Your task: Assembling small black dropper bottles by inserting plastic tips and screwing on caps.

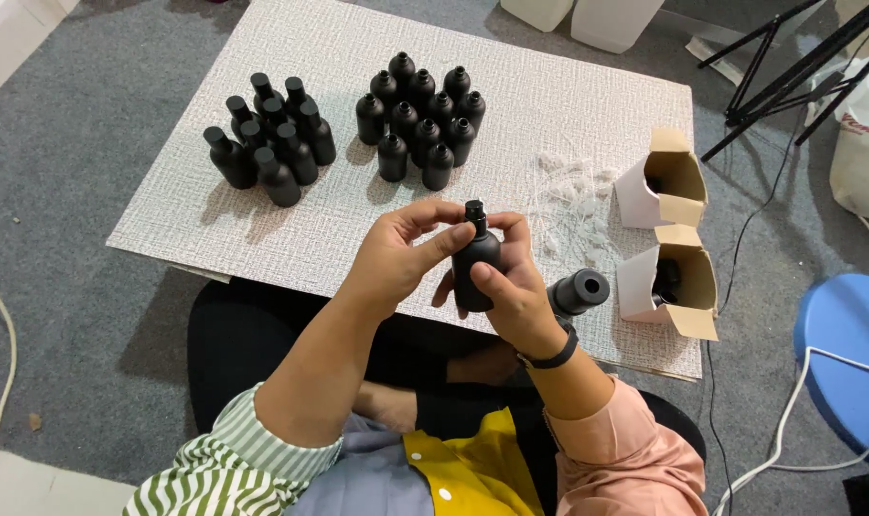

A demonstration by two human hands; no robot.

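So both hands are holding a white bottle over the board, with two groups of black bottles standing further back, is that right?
Not quite: the bottle held by the left hand and right hand is black, not white, as the head view shows. The two groups of black bottles do stand further back.

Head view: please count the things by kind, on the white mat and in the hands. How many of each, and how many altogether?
Capped black bottles, left cluster: 9
Uncapped black bottles, right cluster: 12
Held black bottle: 1
Black bottle lying on its side: 1
Open cardboard boxes: 2
Total: 25

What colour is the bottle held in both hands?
Matte black bottle, cap included; head view.
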